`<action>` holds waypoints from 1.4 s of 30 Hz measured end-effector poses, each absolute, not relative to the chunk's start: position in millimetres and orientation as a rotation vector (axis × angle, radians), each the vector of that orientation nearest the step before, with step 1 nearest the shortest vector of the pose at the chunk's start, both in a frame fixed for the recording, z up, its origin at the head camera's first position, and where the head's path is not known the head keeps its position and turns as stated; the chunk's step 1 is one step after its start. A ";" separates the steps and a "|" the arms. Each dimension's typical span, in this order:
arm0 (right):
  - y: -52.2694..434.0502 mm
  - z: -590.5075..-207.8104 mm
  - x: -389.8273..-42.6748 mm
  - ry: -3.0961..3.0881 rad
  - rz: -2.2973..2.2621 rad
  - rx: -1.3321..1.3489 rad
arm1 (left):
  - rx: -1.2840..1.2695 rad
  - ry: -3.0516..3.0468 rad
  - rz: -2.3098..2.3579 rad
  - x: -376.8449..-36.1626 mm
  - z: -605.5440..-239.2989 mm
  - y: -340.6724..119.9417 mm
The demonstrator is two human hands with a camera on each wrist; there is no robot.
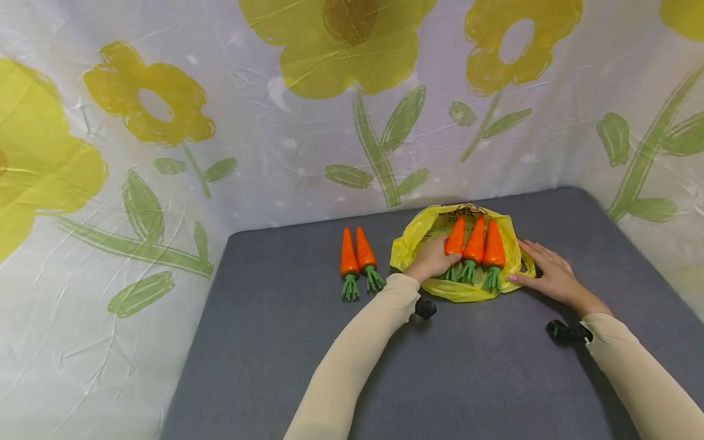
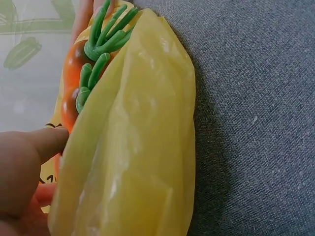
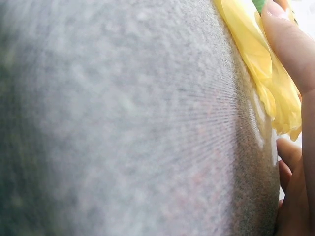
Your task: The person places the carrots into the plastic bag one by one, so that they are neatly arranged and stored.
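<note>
A yellow plastic bag [image 1: 467, 294] lies spread with its mouth towards me, and three orange toy carrots with green tops are in it. My left hand [image 1: 431, 260] reaches into the bag at its left side and grips the leftmost carrot [image 1: 454, 238], thumb on its near part. Beside it lie the middle carrot [image 1: 474, 241] and the right carrot [image 1: 494, 244]. In the left wrist view the bag's wall hides part of the carrots and of the left fingers. At the bag's right edge, my right hand [image 1: 552, 275] rests with thumb and fingers spread, touching the plastic.
Two more carrots, one [image 1: 349, 260] beside another [image 1: 365, 250], lie on the dark grey table [image 1: 264, 342] left of the bag. Behind the table hangs a pale cloth [image 1: 264, 177] printed with yellow flowers.
</note>
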State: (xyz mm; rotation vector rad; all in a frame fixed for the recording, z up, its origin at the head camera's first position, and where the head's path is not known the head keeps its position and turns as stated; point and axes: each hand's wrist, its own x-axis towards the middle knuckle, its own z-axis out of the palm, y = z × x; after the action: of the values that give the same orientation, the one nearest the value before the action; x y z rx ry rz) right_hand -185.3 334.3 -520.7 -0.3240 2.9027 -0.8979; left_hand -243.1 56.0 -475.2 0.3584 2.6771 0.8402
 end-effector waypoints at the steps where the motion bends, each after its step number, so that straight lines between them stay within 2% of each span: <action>1: 334.2 -520.8 -185.3 2.901 -0.897 -0.322 | 0.354 2.678 0.838 -243.2 -475.5 56.2; 42: 334.9 -521.1 -186.1 2.896 -0.879 -0.310 | 0.275 2.691 0.905 -245.7 -480.2 59.4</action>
State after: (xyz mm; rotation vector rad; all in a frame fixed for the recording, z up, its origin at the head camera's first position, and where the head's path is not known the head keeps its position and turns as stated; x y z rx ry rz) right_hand -186.1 334.9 -521.1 -0.3103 2.8961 -0.8794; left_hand -245.7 59.4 -480.2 0.2751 2.6911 0.9053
